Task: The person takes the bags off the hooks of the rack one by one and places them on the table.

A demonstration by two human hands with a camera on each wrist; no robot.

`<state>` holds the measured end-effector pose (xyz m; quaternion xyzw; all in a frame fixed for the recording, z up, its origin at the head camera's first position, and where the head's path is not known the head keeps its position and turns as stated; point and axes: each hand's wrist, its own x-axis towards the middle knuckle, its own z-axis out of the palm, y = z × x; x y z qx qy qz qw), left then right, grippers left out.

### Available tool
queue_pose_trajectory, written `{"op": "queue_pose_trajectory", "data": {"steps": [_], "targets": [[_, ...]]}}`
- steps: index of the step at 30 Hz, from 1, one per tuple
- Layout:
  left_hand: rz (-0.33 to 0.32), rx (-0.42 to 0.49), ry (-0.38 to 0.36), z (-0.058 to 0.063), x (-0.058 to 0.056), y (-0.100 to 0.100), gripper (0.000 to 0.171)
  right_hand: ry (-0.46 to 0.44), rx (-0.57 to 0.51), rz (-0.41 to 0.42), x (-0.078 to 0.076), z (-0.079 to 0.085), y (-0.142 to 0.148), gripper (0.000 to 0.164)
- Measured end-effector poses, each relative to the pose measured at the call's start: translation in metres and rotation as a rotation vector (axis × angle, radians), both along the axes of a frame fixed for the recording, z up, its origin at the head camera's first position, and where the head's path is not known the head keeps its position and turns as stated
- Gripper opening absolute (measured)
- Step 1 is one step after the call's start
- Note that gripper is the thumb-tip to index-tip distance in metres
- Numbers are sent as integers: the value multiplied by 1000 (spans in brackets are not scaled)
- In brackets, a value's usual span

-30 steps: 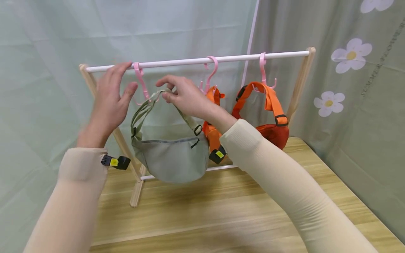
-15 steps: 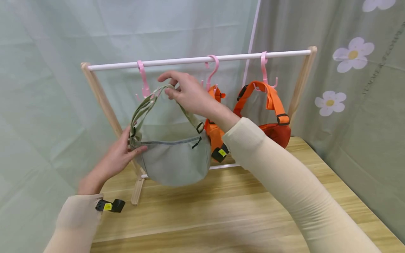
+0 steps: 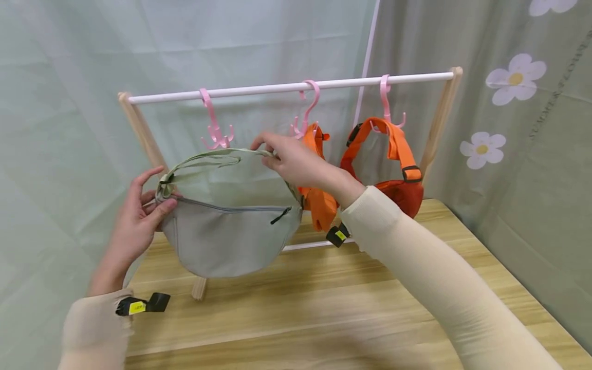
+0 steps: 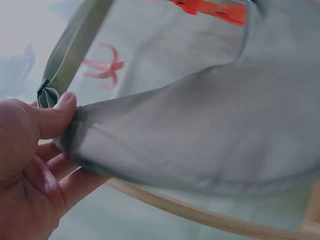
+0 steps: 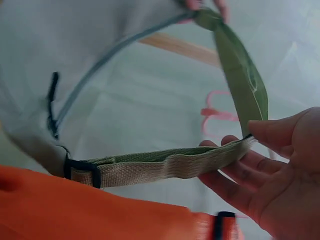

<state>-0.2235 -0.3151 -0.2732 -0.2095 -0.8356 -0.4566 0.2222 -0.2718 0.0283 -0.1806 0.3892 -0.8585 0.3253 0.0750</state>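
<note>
A grey-green crossbody bag [image 3: 226, 241] hangs between my two hands, in front of the rack and below the left pink hook [image 3: 216, 131]. My left hand [image 3: 139, 216] pinches the bag's left end, thumb in front, where the strap joins it; the left wrist view shows the thumb [image 4: 64, 110] over that corner. My right hand [image 3: 296, 159] pinches the light green strap [image 3: 222, 154] near its top right. In the right wrist view the strap [image 5: 170, 162] bends at the thumb and fingertips. The zipper runs along the bag's upper edge.
The rack has a white rail [image 3: 259, 90] and wooden legs [image 3: 437, 123], standing on a wooden table [image 3: 296, 318]. An orange bag [image 3: 321, 205] hangs from the middle pink hook [image 3: 311, 105], partly behind my right arm. An orange-red bag [image 3: 402, 195] hangs from the right hook [image 3: 385, 97].
My left hand came down from the rail to the bag's left end and drew it left. My right hand lowered the strap off the left hook, which now hangs bare.
</note>
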Motion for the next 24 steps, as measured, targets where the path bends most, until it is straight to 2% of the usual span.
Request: {"op": "queue_pose_trajectory", "data": {"steps": [4,8,15,17,21,24], "targets": [[71,46,76,14,8,5,58,-35,61,22,0,-17,0,34],[129,95,139,25,15,13,49,-47,78,56,-1,-37,-3,38],[254,173,175,38,24,22,42,-8,96,77,3,-73,-11,47],[258,231,177,42,27,20,40,24,148,63,6,-86,-12,52],[196,392,201,48,31,11,38,62,243,22,10,-108,-14,59],[160,448,218,49,33,5,37,41,234,-3,11,-117,-13,59]]}}
